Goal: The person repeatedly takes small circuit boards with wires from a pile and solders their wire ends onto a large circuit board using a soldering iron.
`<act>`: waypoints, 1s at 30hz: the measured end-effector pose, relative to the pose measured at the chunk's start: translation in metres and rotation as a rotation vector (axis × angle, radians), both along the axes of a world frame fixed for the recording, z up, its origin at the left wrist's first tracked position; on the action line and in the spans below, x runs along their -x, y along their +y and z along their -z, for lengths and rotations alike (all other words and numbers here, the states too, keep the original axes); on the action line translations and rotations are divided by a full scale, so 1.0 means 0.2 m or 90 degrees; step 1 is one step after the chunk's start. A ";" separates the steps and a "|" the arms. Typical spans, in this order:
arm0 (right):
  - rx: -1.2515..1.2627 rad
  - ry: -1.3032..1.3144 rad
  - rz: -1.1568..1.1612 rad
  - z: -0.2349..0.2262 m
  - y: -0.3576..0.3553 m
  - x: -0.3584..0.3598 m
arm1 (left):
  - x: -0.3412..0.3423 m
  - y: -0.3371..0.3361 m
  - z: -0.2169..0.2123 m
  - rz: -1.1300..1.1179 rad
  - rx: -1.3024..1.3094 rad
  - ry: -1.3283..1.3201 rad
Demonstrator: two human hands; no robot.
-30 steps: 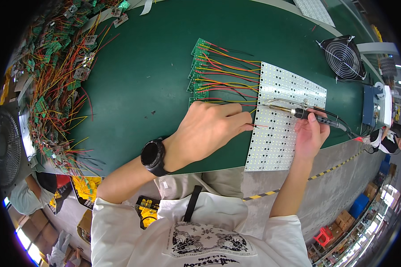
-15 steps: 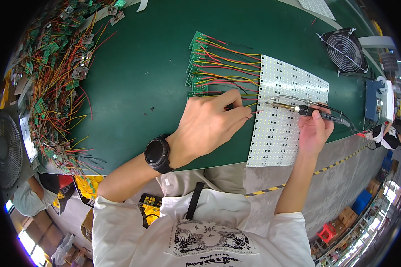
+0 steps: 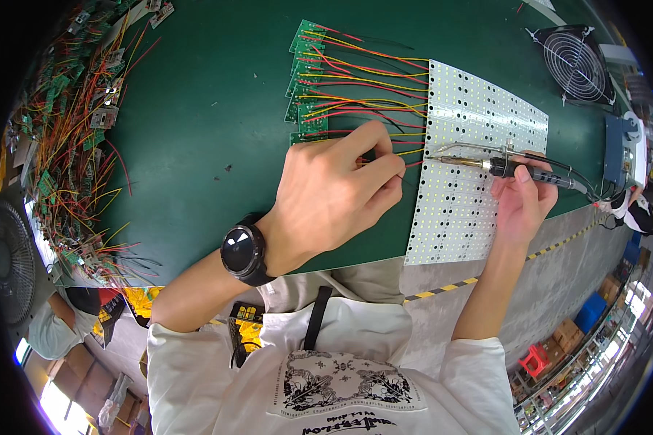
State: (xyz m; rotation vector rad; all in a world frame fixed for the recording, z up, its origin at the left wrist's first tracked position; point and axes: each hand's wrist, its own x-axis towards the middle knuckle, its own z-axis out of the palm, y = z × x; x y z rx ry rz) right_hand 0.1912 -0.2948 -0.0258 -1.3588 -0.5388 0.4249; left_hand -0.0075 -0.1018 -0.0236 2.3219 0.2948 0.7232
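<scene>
Pinching wire [image 3: 406, 165]: left hand [image 3: 334, 192] | gripping soldering iron [image 3: 486, 165]: right hand [image 3: 519, 203] | fan [image 3: 575, 64] beyond panel [image 3: 464, 181]

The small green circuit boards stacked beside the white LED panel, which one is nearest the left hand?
The bottom small green circuit board of the column: it lies just left of the left hand, whose fingers pinch its wires; the others sit farther up.

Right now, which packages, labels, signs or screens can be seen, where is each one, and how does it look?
Round black wristwatch: on the left wrist, dark blank face.
Yellow and black label: below the green table edge, at the person's waist, rectangular.
Blue and red crates: on the floor, far lower right, small and boxy.
No lit screen or sign shows clearly.
</scene>
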 end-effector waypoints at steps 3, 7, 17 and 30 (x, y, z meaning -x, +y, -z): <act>0.002 -0.003 -0.002 0.00 0.00 0.00 | 0.00 0.00 0.00 -0.007 -0.008 0.000; 0.002 -0.005 -0.008 0.00 0.00 0.00 | 0.00 0.00 0.00 -0.010 0.004 -0.006; -0.003 0.007 0.009 0.00 0.00 0.00 | 0.00 0.00 0.00 -0.008 0.012 -0.002; 0.009 -0.006 -0.012 0.01 -0.01 -0.01 | 0.00 0.00 0.00 -0.011 0.005 0.003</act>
